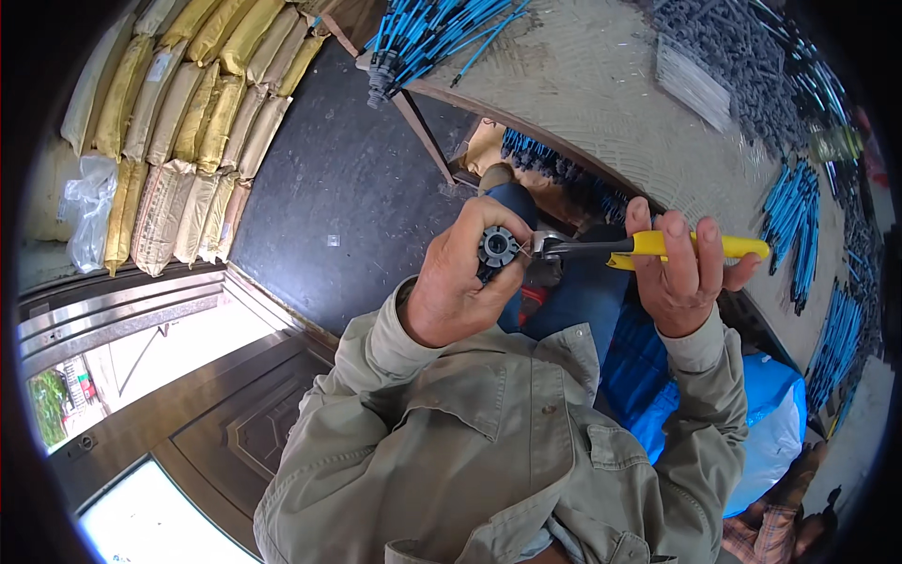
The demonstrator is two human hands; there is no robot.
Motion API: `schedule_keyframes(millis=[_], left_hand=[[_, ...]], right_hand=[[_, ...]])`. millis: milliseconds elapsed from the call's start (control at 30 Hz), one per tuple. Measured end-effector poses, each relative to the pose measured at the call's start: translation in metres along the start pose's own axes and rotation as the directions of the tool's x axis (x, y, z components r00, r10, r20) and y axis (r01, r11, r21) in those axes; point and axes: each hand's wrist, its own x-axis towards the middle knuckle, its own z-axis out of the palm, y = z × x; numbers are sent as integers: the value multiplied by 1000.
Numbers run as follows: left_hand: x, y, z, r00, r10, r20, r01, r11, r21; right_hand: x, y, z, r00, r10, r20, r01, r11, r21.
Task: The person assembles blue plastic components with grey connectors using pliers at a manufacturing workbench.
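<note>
In front of my chest, my left hand (467, 273) is closed around a dark round part (498, 246) with notches about its rim and a hole in the middle. My right hand (684, 268) grips a pair of pliers (583, 248) with yellow handles. Their metal jaws meet the side of the round part, beside my left thumb and fingers. A thin wire-like strand shows at the jaws; whether they are clamped on it, I cannot tell. The fingers of my right hand wrap the handles from below, fingertips up.
A table (564, 85) stands ahead and to the right, bearing blue-rod bundles (423, 42), a heap of grey parts (728, 66) and clear strips (693, 83). Stacked sacks (178, 113) line the left wall. A brown door (254, 432) is at lower left, a blue bag (770, 404) at right.
</note>
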Motion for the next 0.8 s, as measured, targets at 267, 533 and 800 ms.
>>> schedule_keyframes(millis=[267, 533, 800], left_hand=[[-1, 2, -3, 997, -59, 54, 59, 998, 0], [-5, 5, -9, 996, -84, 13, 84, 996, 16], [-13, 3, -8, 999, -42, -20, 42, 999, -20]], right_hand=[[-6, -12, 9, 998, 51, -28, -51, 999, 1], [-5, -36, 7, 982, 191, 0, -191, 979, 69], [16, -3, -25, 929, 30, 368, -229, 829, 510]])
